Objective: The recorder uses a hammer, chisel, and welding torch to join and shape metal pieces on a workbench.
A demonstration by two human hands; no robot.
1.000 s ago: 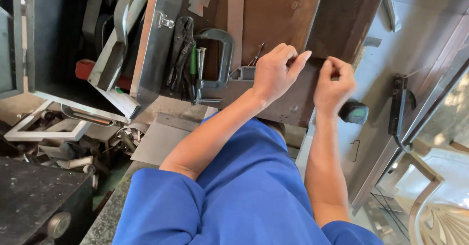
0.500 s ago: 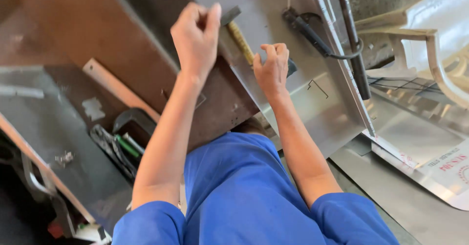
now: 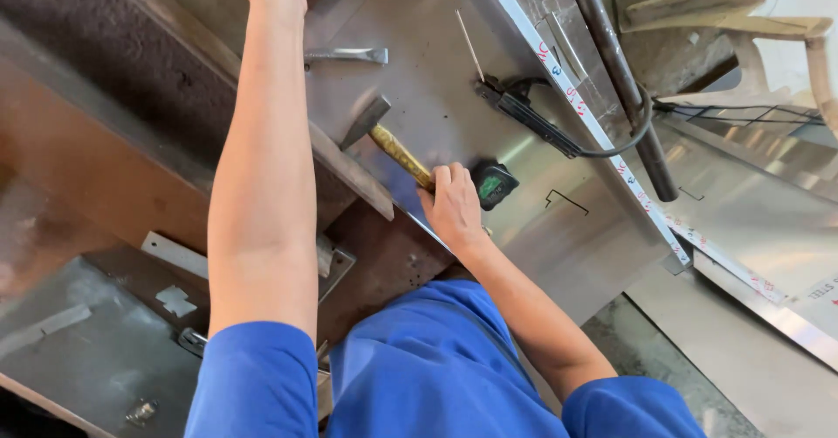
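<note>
On steel sheet: right hand around hammer

Workshop: steel sheet bench, rusty brown slab, grey stone floor, daylight from right.

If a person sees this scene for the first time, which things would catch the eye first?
Probably the right hand in the middle, gripping a hammer by its yellowish wooden handle over a shiny steel sheet. Next comes the left arm, stretched up the left side, its hand cut off at the top edge. A black-and-green tape measure lies beside the right hand.
</note>
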